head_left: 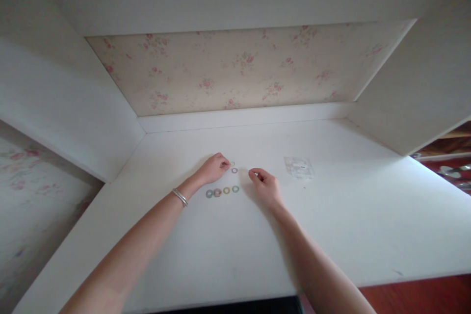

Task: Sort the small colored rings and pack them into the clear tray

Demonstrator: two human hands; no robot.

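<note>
My left hand (214,169), with silver bangles at its wrist, pinches the edge of a small pale yellow ring (233,163) at the tabletop. Just below its fingertips lies a purple-grey ring (234,170). Nearer to me is a row of small coloured rings: a green one (206,194), a pinkish one (215,193), a yellow one (223,190) and a grey-green one (233,189). Right of the rings, my right hand (265,186) is closed with thumb and finger together. Whatever its fingers may hold is too small to make out.
A clear plastic packet (299,168) lies on the white tabletop (206,255) to the right. White panels (412,78) rise at both sides, with flowered wallpaper (228,68) behind. A dark edge (257,305) shows at the bottom, and red flooring (423,297) at lower right.
</note>
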